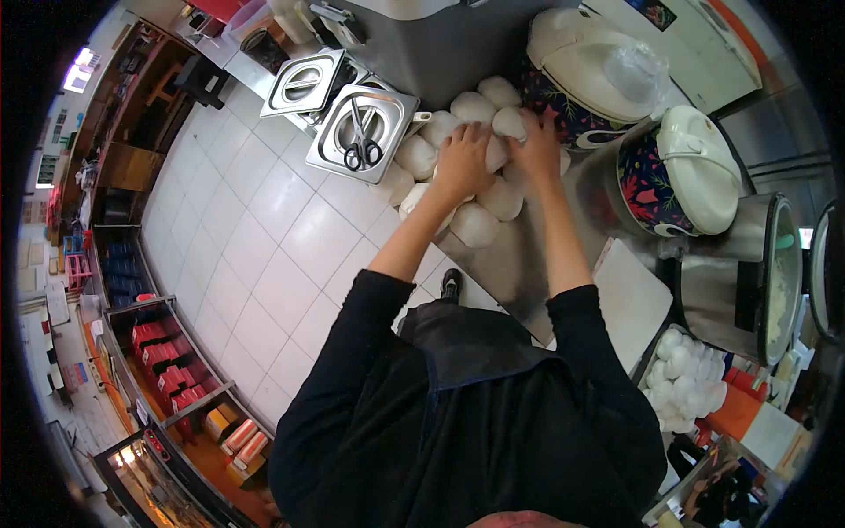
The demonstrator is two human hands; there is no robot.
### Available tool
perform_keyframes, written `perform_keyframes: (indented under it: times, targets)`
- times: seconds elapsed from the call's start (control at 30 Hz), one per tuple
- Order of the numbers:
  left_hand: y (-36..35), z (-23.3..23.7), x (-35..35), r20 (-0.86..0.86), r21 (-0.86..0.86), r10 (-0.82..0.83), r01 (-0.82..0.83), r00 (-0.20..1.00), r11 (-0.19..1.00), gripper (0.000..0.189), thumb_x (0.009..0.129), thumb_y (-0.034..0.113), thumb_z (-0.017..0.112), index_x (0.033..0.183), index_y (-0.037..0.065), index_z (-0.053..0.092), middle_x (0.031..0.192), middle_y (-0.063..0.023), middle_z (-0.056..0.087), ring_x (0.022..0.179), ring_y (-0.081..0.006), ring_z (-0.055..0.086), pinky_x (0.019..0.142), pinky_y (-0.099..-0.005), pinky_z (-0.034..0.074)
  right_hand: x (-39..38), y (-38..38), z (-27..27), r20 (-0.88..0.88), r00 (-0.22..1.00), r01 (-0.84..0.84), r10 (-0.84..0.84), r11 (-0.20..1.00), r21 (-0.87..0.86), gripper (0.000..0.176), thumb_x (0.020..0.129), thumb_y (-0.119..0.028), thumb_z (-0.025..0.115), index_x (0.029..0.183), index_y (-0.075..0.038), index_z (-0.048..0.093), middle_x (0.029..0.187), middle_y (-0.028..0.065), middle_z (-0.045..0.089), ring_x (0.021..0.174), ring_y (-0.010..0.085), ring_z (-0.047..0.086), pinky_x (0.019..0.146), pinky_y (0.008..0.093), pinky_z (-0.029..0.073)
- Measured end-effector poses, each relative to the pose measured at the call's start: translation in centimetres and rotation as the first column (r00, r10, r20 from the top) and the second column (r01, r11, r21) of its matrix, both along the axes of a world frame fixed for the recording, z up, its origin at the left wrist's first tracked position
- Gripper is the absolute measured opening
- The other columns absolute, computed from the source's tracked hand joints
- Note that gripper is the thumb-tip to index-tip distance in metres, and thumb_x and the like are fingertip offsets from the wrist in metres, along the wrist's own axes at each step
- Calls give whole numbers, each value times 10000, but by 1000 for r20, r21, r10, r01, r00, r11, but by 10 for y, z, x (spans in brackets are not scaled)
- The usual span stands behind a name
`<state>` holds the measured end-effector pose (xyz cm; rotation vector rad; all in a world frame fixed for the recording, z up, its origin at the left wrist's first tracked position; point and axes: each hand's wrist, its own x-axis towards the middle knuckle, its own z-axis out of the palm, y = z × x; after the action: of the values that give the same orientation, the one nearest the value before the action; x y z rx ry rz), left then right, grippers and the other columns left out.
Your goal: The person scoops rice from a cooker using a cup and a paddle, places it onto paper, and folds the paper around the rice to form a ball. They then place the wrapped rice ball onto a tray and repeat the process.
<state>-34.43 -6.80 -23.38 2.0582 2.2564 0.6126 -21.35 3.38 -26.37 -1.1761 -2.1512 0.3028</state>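
A pile of smooth white round balls (475,225) lies on the steel counter (519,264), their material unclear. My left hand (466,165) reaches over the middle of the pile, its fingers curved down onto a white ball. On the other side, my right hand (535,151) has its fingers bent against an upper white ball (509,124). Another white ball (495,155) sits between the two hands, partly covered by the left one. Both palms face down, and some balls are hidden beneath them.
Left of the pile, black-handled scissors (362,151) rest on a steel lidded pan (324,157). Two floral rice cookers (704,172) stand to the right, beside a large steel pot (731,290). A white board (627,304) lies nearer me; more white pieces (682,378) are heaped beyond it.
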Motion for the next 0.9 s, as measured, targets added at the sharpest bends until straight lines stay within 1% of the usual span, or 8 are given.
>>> perform_keyframes:
  times: [0.1, 0.2, 0.33, 0.43, 0.53, 0.6, 0.73, 0.9]
  targets:
    - [6, 8, -5, 23, -102, -63, 65, 998, 993, 751, 559, 267, 770, 1230, 90, 480, 1234, -130, 468, 1170, -318, 397, 918, -454, 382, 18, 19, 8, 156, 949, -265, 275, 960, -85, 514, 714, -153, 681, 1201, -183, 522, 1199, 106, 507, 1076, 359, 496, 885, 428, 455]
    - [9, 5, 1, 1, -130, -46, 45, 999, 991, 727, 555, 276, 775, 1198, 76, 500, 1182, -126, 486, 1125, -322, 416, 884, -457, 396, 17, 9, 23, 441, 876, -263, 197, 960, 92, 538, 725, -43, 616, 1223, -225, 521, 1314, 36, 465, 1123, 375, 481, 913, 434, 453]
    - [14, -5, 16, 75, -5, 171, -171, 982, 985, 719, 556, 314, 780, 1167, 55, 504, 1126, -148, 491, 1058, -331, 430, 844, -448, 402, 21, 23, 21, 451, 836, -355, 312, 935, 13, 545, 746, -22, 580, 1243, -236, 514, 1320, 6, 465, 1127, 367, 481, 908, 421, 464]
    - [18, -2, 27, 111, 49, 308, -315, 945, 948, 704, 559, 346, 778, 1134, 44, 508, 1108, -176, 483, 1039, -341, 430, 847, -450, 395, 26, 17, 12, 369, 889, -309, 272, 950, 45, 498, 776, -41, 568, 1238, -221, 517, 1332, 35, 448, 1057, 337, 534, 845, 409, 493]
    - [21, -3, 28, 157, -10, 329, -332, 931, 943, 684, 567, 358, 775, 1114, 46, 509, 1109, -187, 475, 1024, -343, 433, 869, -459, 383, 27, -15, 6, 86, 986, -142, 140, 990, 17, 425, 806, -116, 584, 1224, -155, 519, 1239, 102, 526, 965, 315, 596, 794, 397, 502]
    - [15, -8, 20, 165, 47, 253, -263, 953, 964, 681, 573, 356, 773, 1120, 48, 509, 1098, -181, 481, 1020, -350, 435, 869, -454, 386, 24, -33, -2, -131, 991, -71, 18, 910, -408, 441, 785, -153, 643, 1201, -86, 515, 1077, 150, 608, 878, 301, 635, 747, 379, 505]
    - [10, -15, -8, 77, 97, -38, 30, 996, 995, 666, 601, 349, 761, 1143, 58, 509, 1052, -173, 508, 1014, -348, 460, 834, -423, 428, 4, -49, -14, -397, 918, -182, 2, 891, -416, 502, 723, -61, 696, 1187, -50, 505, 1005, 149, 632, 858, 282, 641, 735, 345, 510]
    - [14, -11, 4, 67, 37, 125, -128, 990, 991, 639, 572, 374, 775, 1049, 28, 528, 1025, -138, 539, 1001, -303, 503, 769, -402, 459, -2, -47, -24, -437, 899, -145, 5, 946, -288, 396, 729, -7, 661, 1115, -52, 587, 1051, 152, 613, 861, 274, 633, 745, 337, 510]
